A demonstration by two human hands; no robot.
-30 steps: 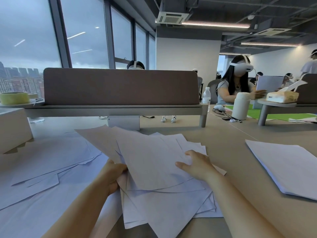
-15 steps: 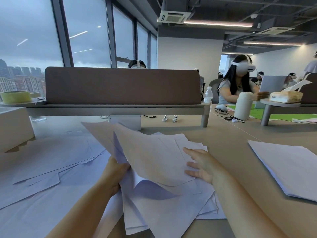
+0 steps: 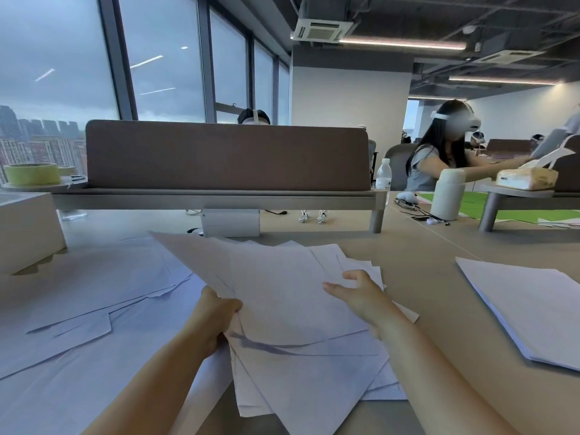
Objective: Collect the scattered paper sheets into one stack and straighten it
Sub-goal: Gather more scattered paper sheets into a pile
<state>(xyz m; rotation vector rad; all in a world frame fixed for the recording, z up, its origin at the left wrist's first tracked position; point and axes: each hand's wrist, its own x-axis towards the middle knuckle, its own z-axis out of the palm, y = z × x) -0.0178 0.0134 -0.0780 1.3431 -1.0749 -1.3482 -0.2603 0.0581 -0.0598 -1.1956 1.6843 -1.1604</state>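
As the left hand point(image 3: 216, 320) grips paper sheets point(image 3: 282, 293), right hand point(image 3: 361, 296) seemingly rests atop.

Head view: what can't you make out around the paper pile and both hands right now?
All head view.
- Left hand: fingers tucked under the fanned sheets, which hide them.
- Right hand: its own back hides the underside; pressing or gripping, cannot tell.
- Loose sheets on the left: cut off by left and bottom edges.
- Side stack: cut off by the right edge.
- Sheet count, any print: overlapped, too blurred.

Bare forearms point(image 3: 163, 372) run to bare hands, left hand point(image 3: 219, 315) and right hand point(image 3: 361, 298).
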